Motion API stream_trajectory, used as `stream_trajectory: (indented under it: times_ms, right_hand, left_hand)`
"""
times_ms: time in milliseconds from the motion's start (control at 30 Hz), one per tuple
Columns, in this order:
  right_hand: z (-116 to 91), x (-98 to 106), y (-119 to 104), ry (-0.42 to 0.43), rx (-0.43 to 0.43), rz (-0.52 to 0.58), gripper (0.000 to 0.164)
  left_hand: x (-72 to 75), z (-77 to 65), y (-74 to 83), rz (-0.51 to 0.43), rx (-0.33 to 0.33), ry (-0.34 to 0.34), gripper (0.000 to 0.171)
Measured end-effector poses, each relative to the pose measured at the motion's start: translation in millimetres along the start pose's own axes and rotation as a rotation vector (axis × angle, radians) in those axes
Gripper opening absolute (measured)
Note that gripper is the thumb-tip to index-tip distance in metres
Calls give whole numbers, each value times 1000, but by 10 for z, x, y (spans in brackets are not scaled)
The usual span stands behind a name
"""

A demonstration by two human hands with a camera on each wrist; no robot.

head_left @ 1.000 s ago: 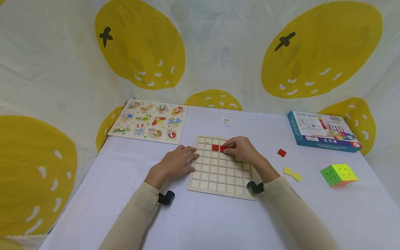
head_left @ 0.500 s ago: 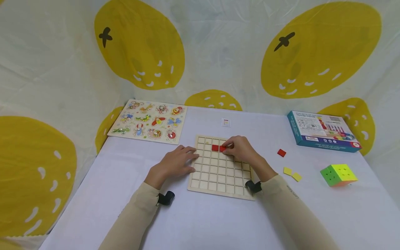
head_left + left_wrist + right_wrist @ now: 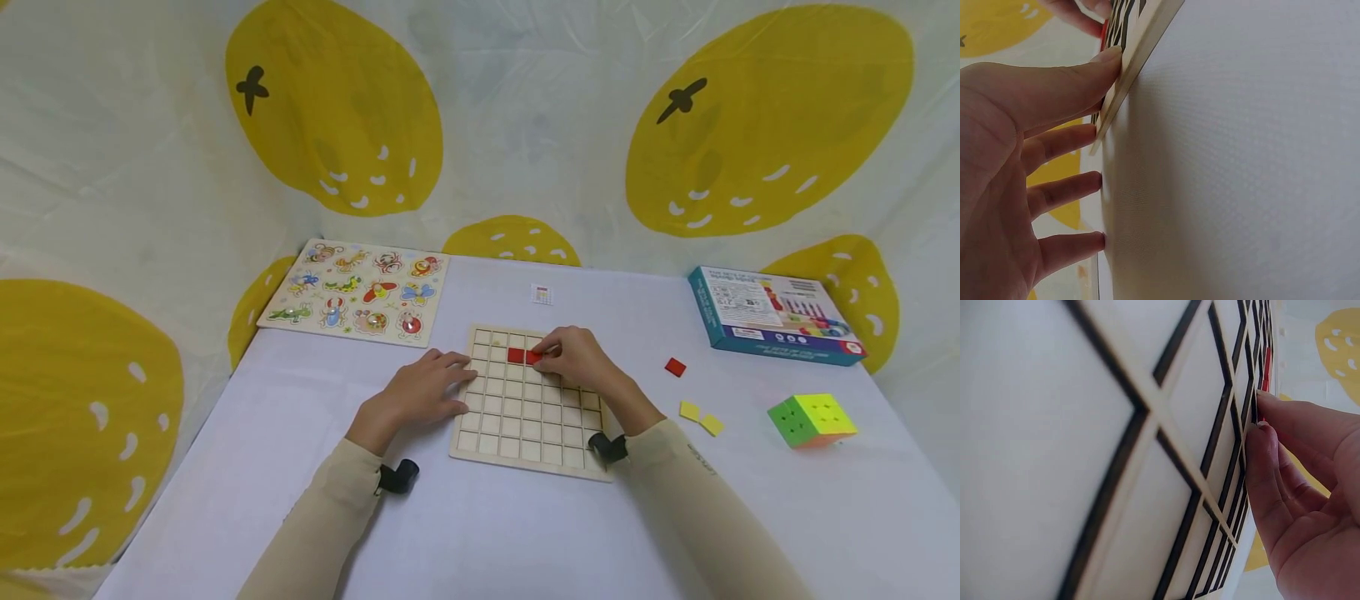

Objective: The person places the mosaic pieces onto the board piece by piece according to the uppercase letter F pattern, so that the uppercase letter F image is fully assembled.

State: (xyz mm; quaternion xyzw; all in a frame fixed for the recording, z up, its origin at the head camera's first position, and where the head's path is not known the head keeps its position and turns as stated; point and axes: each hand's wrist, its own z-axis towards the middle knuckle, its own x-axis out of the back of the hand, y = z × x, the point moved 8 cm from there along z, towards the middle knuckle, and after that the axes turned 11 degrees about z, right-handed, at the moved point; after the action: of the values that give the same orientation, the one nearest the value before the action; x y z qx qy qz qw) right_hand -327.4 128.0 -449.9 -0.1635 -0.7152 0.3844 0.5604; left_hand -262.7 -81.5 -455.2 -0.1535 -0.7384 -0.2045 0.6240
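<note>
A square wooden grid board lies on the white table. One red square tile sits in a cell near its far side. Just right of it is a second red tile, lying about level with the first, and my right hand pinches it between thumb and fingers. In the right wrist view the fingertips meet at the board's surface and partly hide the tile. My left hand rests at the board's left edge, fingers spread, with the thumb touching the edge.
A loose red tile and two yellow tiles lie right of the board. Farther right are a puzzle cube and a teal box. An insect peg puzzle lies back left; a small printed card lies behind the board.
My right hand has shifted slightly left, and the red tile in its fingers has settled level beside the other red one. The left hand has stayed at the board's edge.
</note>
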Motion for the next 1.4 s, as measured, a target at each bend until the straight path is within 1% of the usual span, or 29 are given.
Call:
stream_trajectory:
  times_ms: [200, 500, 567, 700, 800, 900, 967, 1200, 1300, 1400]
  right_hand:
    - [3, -3, 16, 0, -13, 2, 25]
    - [-3, 3, 75, -10, -84, 25, 26]
    - [-17, 10, 95, -20, -88, 48, 30]
    - [-77, 34, 107, -62, -97, 110, 48]
    - [-127, 88, 119, -78, -93, 125, 56]
    - [-199, 215, 155, -56, -92, 114, 60]
    - [-256, 331, 202, -26, -101, 107, 61]
    - [-513, 805, 452, 62, -129, 67, 60]
    - [-653, 1003, 567, 95, -154, 55, 62]
    - [-785, 1165, 700, 115, -200, 52, 65]
  left_hand:
    - [-1, -1, -7, -6, -4, 9, 56]
    - [-13, 6, -8, -7, -9, 8, 56]
    - [-12, 9, -5, -7, -13, 8, 56]
    - [-4, 8, 1, -4, -12, 6, 56]
    - [-11, 9, -4, 7, -4, -7, 56]
    - [-12, 9, -7, 6, -5, -10, 56]
    - [-12, 7, -11, 4, -6, -7, 56]
    - [-16, -1, -21, 4, -10, 7, 56]
    - [-13, -3, -18, 1, -12, 8, 55]
    - [-12, -10, -8, -2, -15, 5, 56]
